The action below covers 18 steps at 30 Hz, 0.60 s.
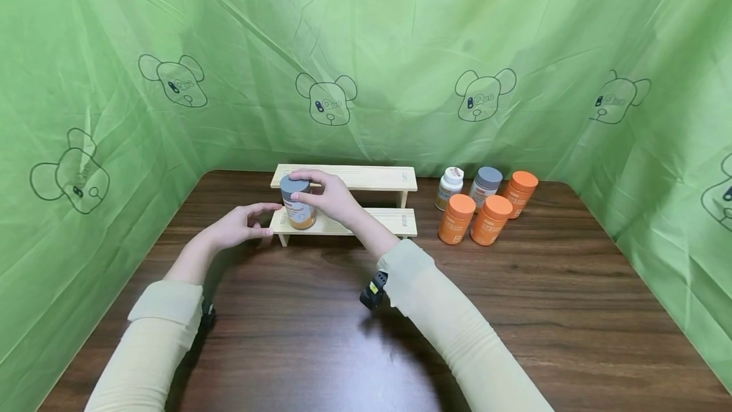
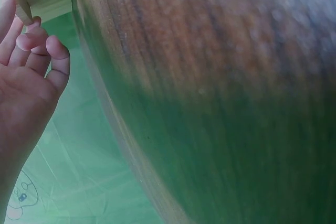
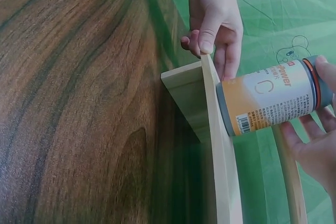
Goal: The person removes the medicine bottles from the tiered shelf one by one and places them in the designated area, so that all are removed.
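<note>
A two-step wooden rack point(image 1: 374, 221) stands toward the back of the table. At the left of its lower step is a supplement bottle point(image 1: 298, 208) with a grey lid and a white-and-orange label. My right hand point(image 1: 332, 199) holds this bottle around the lid, thumb in front and fingers behind. In the right wrist view the bottle's base point(image 3: 226, 109) meets the board. My left hand point(image 1: 236, 227) holds the left end of the lower step, its thumb point(image 3: 208, 43) on the board's edge. The left wrist view has the fingers point(image 2: 59, 59) bent beside the wood.
Right of the rack stand a white bottle point(image 1: 450, 189), another grey-lidded bottle point(image 1: 486, 184) and several orange bottles point(image 1: 456, 220). The rack's upper step point(image 1: 354, 177) lies behind the right hand. Green cloth point(image 1: 400, 49) walls in the brown table point(image 1: 320, 336) at the back and sides.
</note>
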Each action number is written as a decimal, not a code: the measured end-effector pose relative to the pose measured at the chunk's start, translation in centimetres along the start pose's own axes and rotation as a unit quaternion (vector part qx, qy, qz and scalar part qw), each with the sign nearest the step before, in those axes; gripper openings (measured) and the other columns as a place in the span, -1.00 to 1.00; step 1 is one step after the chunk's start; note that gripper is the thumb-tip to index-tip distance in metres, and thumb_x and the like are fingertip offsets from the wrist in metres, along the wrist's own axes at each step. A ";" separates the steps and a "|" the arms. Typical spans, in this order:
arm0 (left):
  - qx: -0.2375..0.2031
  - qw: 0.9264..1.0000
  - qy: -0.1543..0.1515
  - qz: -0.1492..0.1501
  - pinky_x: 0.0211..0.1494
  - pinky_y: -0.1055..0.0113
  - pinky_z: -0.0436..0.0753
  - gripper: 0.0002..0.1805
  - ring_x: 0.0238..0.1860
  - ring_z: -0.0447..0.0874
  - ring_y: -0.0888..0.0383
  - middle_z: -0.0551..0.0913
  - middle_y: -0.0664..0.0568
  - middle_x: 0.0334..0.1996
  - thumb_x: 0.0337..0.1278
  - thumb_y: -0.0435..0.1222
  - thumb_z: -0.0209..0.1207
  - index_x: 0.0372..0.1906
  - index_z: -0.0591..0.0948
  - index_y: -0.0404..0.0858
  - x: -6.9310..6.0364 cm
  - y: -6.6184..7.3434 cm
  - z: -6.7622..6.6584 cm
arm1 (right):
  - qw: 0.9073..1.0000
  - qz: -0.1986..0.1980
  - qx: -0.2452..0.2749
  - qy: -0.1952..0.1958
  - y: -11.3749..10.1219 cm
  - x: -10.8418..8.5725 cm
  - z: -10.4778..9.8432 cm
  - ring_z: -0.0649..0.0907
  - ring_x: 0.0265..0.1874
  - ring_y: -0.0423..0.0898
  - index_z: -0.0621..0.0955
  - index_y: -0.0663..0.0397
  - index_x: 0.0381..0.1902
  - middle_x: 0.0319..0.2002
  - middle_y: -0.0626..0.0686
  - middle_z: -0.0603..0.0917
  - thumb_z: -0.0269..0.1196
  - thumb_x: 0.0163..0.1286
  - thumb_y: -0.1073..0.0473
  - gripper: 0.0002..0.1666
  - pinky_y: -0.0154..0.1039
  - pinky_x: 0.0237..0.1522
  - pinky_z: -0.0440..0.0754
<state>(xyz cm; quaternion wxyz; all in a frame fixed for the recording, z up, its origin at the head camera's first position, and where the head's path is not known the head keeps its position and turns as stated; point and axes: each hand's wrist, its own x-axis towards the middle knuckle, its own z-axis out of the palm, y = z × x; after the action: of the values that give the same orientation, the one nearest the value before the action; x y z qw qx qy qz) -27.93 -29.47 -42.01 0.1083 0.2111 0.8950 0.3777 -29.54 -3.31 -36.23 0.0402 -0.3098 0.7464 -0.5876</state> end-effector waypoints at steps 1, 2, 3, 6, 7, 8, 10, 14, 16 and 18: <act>0.000 1.000 0.000 0.000 -0.46 0.33 0.42 -0.33 -0.55 0.39 0.22 0.38 0.10 -0.63 0.11 -0.12 0.28 0.34 0.34 -0.05 0.0 0.0 0.0 | 1.000 -0.002 -0.002 0.002 0.1 0.0 0.0 0.53 0.10 -0.23 0.58 0.03 0.12 0.13 -0.04 0.57 0.35 0.21 0.15 -0.52 -0.39 0.09 0.48; 0.000 1.000 -0.001 0.000 -0.46 0.33 0.42 -0.33 -0.55 0.39 0.22 0.38 0.10 -0.63 0.11 -0.11 0.27 0.34 0.34 -0.05 0.0 0.0 0.0 | 1.000 -0.003 -0.003 0.005 0.1 0.0 0.0 0.53 0.10 -0.23 0.59 0.01 0.11 0.12 -0.05 0.57 0.36 0.20 0.14 -0.52 -0.39 0.09 0.48; 0.000 1.000 -0.001 0.000 -0.46 0.33 0.42 -0.33 -0.54 0.39 0.22 0.38 0.10 -0.63 0.11 -0.12 0.27 0.34 0.34 -0.05 0.0 -0.1 0.0 | 1.000 -0.004 -0.005 0.007 0.1 0.0 0.0 0.53 0.09 -0.24 0.59 -0.01 0.11 0.12 -0.06 0.57 0.36 0.20 0.13 -0.52 -0.40 0.08 0.48; -0.004 1.000 -0.001 0.000 -0.45 0.34 0.42 -0.33 -0.54 0.39 0.22 0.38 0.10 -0.62 0.11 -0.12 0.28 0.34 0.34 -0.05 0.0 -0.1 0.0 | 1.000 -0.001 -0.011 0.012 -0.1 -0.2 -0.2 0.53 0.10 -0.24 0.60 -0.05 0.10 0.12 -0.08 0.57 0.37 0.19 0.11 -0.52 -0.39 0.08 0.48; -0.006 1.000 -0.001 -0.001 -0.44 0.34 0.43 -0.33 -0.53 0.39 0.22 0.38 0.10 -0.62 0.11 -0.12 0.28 0.34 0.34 -0.05 0.0 -0.1 0.0 | 1.000 0.002 -0.014 0.014 -0.2 -0.2 -0.2 0.53 0.10 -0.25 0.60 -0.07 0.10 0.13 -0.09 0.57 0.37 0.19 0.10 -0.52 -0.39 0.09 0.48; -0.007 1.000 -0.001 -0.001 -0.44 0.34 0.43 -0.33 -0.53 0.40 0.22 0.39 0.10 -0.62 0.11 -0.12 0.28 0.34 0.34 -0.05 0.0 -0.1 0.0 | 1.000 0.005 -0.013 0.014 -0.4 -0.3 -0.4 0.52 0.11 -0.24 0.60 -0.07 0.11 0.13 -0.10 0.57 0.37 0.19 0.09 -0.51 -0.38 0.10 0.47; -0.009 1.000 -0.001 0.000 -0.44 0.33 0.43 -0.33 -0.54 0.40 0.22 0.39 0.10 -0.62 0.11 -0.13 0.28 0.34 0.34 -0.06 0.0 0.0 0.0 | 1.000 0.012 -0.011 0.014 -0.8 -0.5 -0.6 0.51 0.13 -0.24 0.60 -0.07 0.11 0.14 -0.11 0.56 0.36 0.19 0.08 -0.51 -0.35 0.11 0.47; -0.011 1.000 -0.001 0.001 -0.43 0.32 0.45 -0.33 -0.54 0.41 0.22 0.40 0.10 -0.63 0.11 -0.17 0.28 0.34 0.34 -0.07 0.0 0.0 0.0 | 1.000 0.009 -0.003 0.014 -1.4 -0.6 -1.1 0.49 0.14 -0.23 0.61 -0.04 0.09 0.14 -0.12 0.55 0.36 0.19 0.10 -0.53 -0.31 0.10 0.49; -0.011 1.000 -0.001 0.003 -0.43 0.32 0.45 -0.34 -0.54 0.41 0.22 0.40 0.10 -0.63 0.11 -0.18 0.28 0.34 0.34 -0.08 0.0 0.0 0.0 | 1.000 0.004 -0.004 0.016 -1.6 -0.7 -1.5 0.49 0.14 -0.24 0.61 -0.04 0.08 0.14 -0.12 0.55 0.37 0.19 0.11 -0.54 -0.30 0.08 0.51; -0.010 1.000 0.000 0.004 -0.43 0.32 0.44 -0.34 -0.55 0.41 0.22 0.40 0.10 -0.64 0.11 -0.19 0.28 0.34 0.35 -0.07 0.0 0.0 0.1 | 1.000 -0.001 -0.008 0.019 -1.9 -0.7 -1.8 0.48 0.14 -0.25 0.62 -0.05 0.08 0.13 -0.13 0.56 0.37 0.18 0.11 -0.54 -0.27 0.08 0.52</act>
<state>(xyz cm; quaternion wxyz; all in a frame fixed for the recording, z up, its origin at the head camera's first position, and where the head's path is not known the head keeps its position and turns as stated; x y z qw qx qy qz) -27.87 -29.42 -42.01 0.1086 0.2131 0.8904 0.3873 -28.98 -1.58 -34.21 0.0232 -0.2997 0.7516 -0.5872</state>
